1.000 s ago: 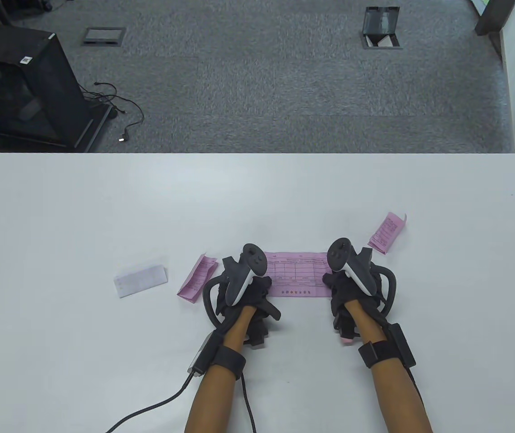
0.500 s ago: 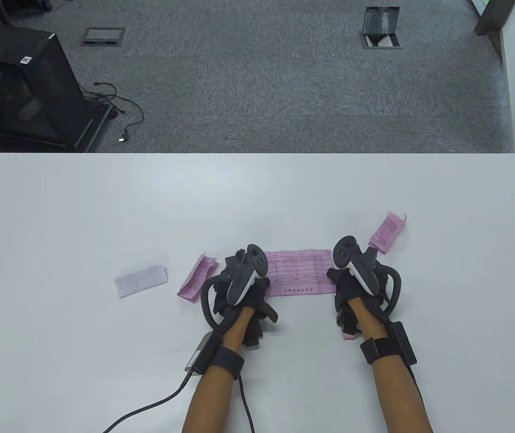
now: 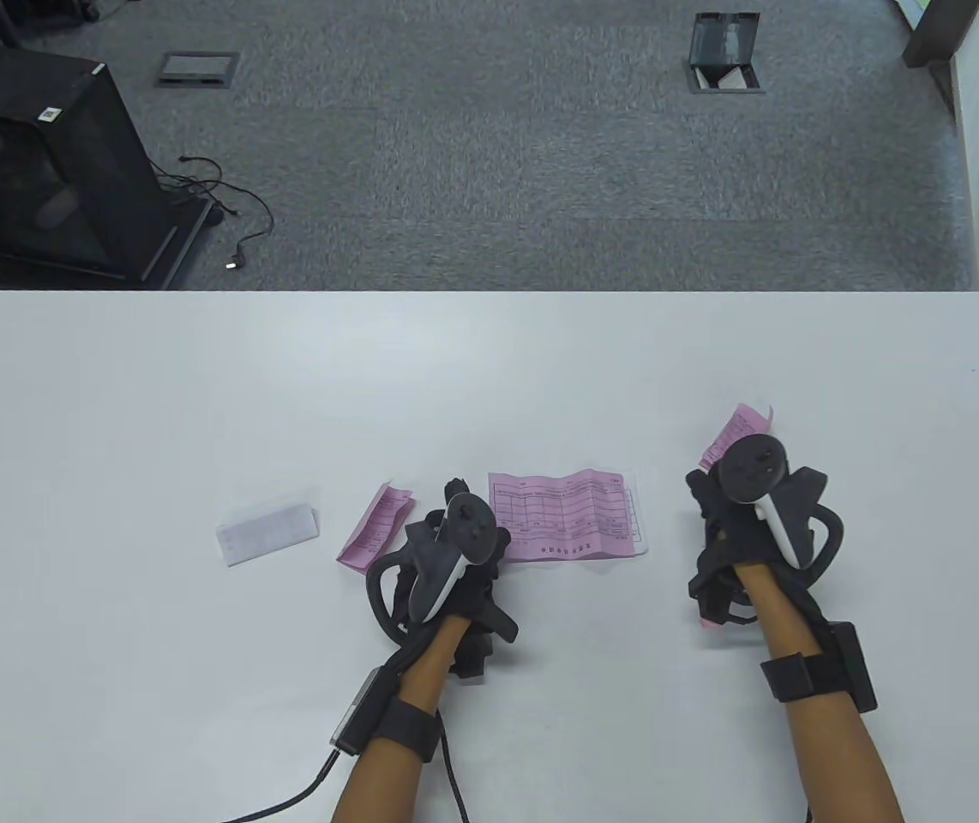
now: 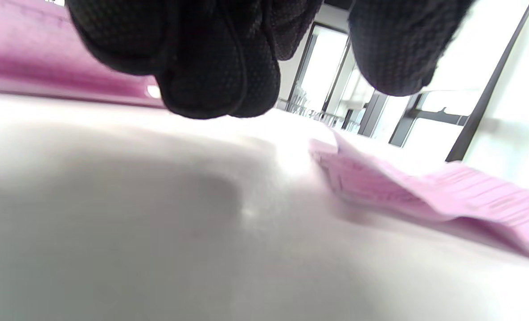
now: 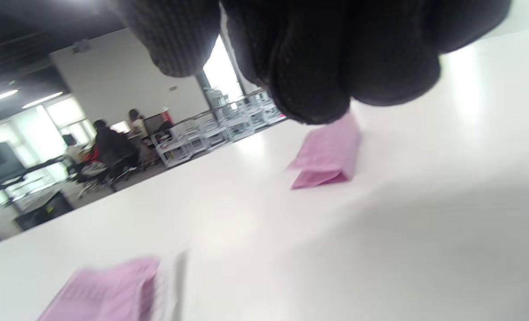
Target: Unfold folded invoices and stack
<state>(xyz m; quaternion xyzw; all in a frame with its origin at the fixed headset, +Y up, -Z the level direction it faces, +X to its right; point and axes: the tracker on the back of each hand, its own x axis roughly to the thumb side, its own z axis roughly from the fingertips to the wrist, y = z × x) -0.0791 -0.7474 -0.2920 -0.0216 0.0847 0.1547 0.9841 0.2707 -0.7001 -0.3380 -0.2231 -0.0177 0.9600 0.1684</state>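
Creases keep the open invoice (image 3: 567, 517) humped near the tabletop's front edge, so it may spring shut or skid when stacked on. Left hand (image 3: 455, 561) and right hand (image 3: 747, 523) hold nothing, fingers curled; the right nears a folded invoice (image 3: 734, 441) that could slide away.

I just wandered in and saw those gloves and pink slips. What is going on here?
A person wearing black sensor gloves is unfolding folded invoices at a white table. One unfolded pink invoice lies flat in the middle, a white sheet showing along its right edge. The left hand is at its left edge; whether it touches is unclear. The right hand is off it, near a folded pink invoice to the right. Another folded pink invoice and a folded white slip lie on the left.
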